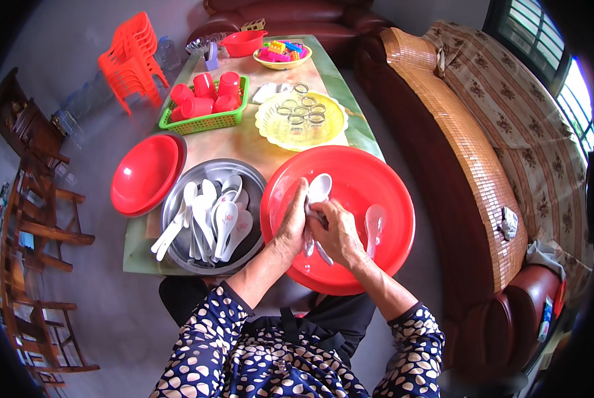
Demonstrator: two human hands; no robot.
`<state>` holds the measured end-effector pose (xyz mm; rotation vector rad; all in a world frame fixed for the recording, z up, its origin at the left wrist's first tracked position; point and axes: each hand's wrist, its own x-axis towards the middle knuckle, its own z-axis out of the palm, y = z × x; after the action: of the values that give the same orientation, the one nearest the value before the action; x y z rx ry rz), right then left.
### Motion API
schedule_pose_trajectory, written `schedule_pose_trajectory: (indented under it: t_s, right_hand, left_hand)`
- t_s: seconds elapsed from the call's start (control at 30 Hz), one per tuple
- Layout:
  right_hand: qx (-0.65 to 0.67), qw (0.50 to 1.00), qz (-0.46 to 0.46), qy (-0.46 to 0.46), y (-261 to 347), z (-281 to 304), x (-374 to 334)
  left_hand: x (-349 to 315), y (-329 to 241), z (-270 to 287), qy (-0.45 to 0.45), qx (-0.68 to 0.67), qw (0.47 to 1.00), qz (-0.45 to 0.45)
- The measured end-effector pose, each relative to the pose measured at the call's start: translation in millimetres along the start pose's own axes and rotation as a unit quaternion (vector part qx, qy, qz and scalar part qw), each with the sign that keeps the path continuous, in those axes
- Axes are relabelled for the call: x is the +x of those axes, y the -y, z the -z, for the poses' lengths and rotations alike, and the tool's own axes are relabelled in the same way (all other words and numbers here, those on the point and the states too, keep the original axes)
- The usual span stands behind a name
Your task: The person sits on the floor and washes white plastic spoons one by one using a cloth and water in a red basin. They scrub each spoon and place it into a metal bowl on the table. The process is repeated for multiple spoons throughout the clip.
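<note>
Over a large red basin (pixel 403 222), both my hands are closed around a white spoon (pixel 320 186), its bowl pointing up and away. My left hand (pixel 292 224) grips it from the left. My right hand (pixel 337 233) has its fingers curled onto the handle, which they partly hide. Below the hands, narrow spoon-like ends (pixel 323 254) stick out; whether they belong to separate spoons I cannot tell. Another white spoon (pixel 374 225) lies in the basin's right side, apart from my hands. To the left, a grey metal basin (pixel 254 242) holds several white spoons (pixel 207 215).
Red round lids or basins (pixel 144 172) overhang the table's left edge. Farther back are a green basket (pixel 211 121) of red cups, a yellow tray (pixel 270 129) with glass rings or cups, and a bowl (pixel 280 65) of toy blocks. A sofa (pixel 436 159) runs along the right.
</note>
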<state>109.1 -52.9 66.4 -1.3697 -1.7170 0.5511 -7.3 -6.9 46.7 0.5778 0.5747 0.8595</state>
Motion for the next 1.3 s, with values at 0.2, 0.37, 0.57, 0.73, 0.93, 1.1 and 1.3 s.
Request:
schedule_pose_trajectory:
  t_s: [0.2,0.37,0.57,0.73,0.93,1.1,1.3]
  right_hand:
    - [-0.026,0.98,-0.003,0.2,-8,18,-26]
    - [-0.198,0.93,0.052,0.305,-15,49,-29]
    - [-0.076,0.997,-0.025,0.022,-4,47,18]
    - [0.051,0.998,-0.033,-0.029,-7,45,27]
    - [0.131,0.987,-0.053,-0.082,-27,66,39]
    - [0.143,0.981,-0.089,-0.101,-42,76,36]
    - [0.16,0.958,-0.16,-0.175,-59,90,30]
  left_hand:
    - [-7,4,-17,-0.144,0.18,0.969,-0.085]
    - [-2,10,-1,-0.096,0.191,0.974,-0.08]
    - [-5,11,-10,-0.069,0.275,0.952,-0.117]
    - [-10,5,-18,-0.03,0.343,0.93,-0.128]
    - [-10,15,-13,-0.033,0.376,0.915,-0.144]
    - [-10,18,-10,-0.064,0.498,0.852,-0.151]
    - [-13,17,-17,-0.138,0.669,0.576,-0.448]
